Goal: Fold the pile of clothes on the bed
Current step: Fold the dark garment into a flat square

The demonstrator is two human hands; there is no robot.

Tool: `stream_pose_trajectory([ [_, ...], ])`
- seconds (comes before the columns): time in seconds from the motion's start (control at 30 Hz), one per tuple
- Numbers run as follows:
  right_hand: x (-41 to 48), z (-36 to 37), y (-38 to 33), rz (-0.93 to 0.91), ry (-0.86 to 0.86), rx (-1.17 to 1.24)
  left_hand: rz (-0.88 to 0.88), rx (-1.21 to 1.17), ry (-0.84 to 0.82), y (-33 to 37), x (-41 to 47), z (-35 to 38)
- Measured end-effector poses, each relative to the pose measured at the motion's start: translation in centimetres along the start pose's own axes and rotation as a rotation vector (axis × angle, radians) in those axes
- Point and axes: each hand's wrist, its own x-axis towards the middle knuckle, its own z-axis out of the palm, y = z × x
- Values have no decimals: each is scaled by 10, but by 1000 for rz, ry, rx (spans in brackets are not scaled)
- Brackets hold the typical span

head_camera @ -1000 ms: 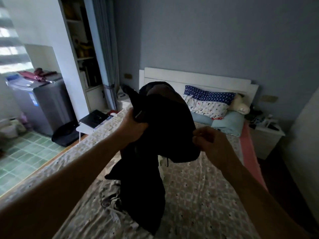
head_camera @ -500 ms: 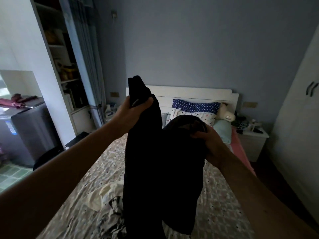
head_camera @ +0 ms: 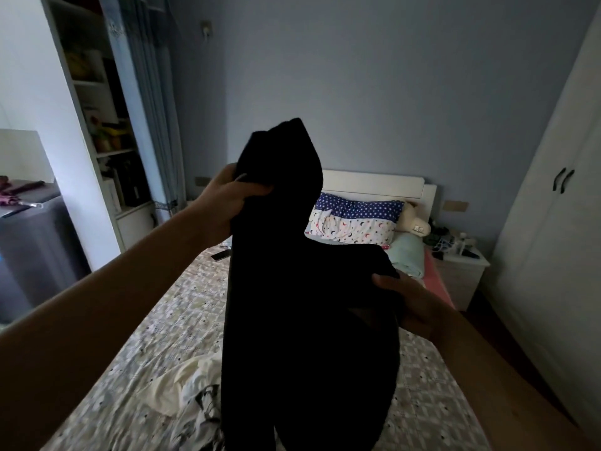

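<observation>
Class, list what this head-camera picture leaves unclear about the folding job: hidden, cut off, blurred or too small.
Head view only:
dark garment: too dim to tell its type; bottom edge cuts off its hem.
right hand: fingers hidden behind the garment.
pile of clothes: partly behind the garment, cut off below.
nightstand items: too small and dim to name.

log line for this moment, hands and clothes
left hand: grips black garment, high | right hand: holds it lower | pile: on bed | fold: not begun
</observation>
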Motion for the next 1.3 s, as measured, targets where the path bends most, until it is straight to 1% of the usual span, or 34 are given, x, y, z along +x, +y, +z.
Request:
stream_pose_trajectory([
  [0.13,14,8,-11,-84,96,-108,-35,116,-75,6,6,-17],
  [0.23,19,8,-38,-161,163,-189,-161,149,-172,12,7,-42],
  [0.3,21,7,-59,-193,190,-229,-235,166,-195,13,5,-57],
  [0.33,21,7,-70,-210,184,-247,-246,164,-179,12,5,-63],
  [0.43,16,14,-99,-236,110,-320,-277,144,-54,5,6,-80],
  [0.47,16,16,-107,-235,104,-369,-283,143,-6,3,6,-84],
  [0.5,18,17,-113,-244,133,-452,-293,154,42,1,6,-85],
  [0.53,22,18,-118,-262,205,-569,-304,179,88,1,6,-83],
  [0.6,34,22,-124,-319,433,-798,-312,275,195,3,6,-70],
  [0.63,39,29,-125,-343,533,-869,-307,338,264,4,9,-61],
  [0.67,45,36,-125,-368,597,-905,-291,383,324,4,12,-52],
  [0.73,51,57,-123,-429,644,-947,-226,413,365,10,15,-30],
  [0.83,52,99,-117,-550,569,-1016,-121,397,316,21,18,4],
  [0.93,44,144,-112,-644,384,-1023,-40,358,233,32,15,39],
  [1.03,31,167,-112,-623,120,-1003,-12,307,110,38,7,55],
  [1.07,28,166,-113,-588,54,-1012,24,307,93,37,5,55],
  [1.13,22,161,-116,-526,-41,-1070,91,312,117,33,4,46],
  [1.17,20,158,-117,-546,-56,-1115,120,299,136,30,5,41],
  [1.2,19,155,-119,-616,-23,-1156,138,286,151,27,6,37],
  [1.23,20,151,-122,-728,64,-1183,140,274,148,25,7,32],
  [1.27,22,145,-125,-859,179,-1191,128,252,126,23,7,28],
  [1.3,26,135,-129,-950,315,-1197,110,218,95,21,8,24],
])
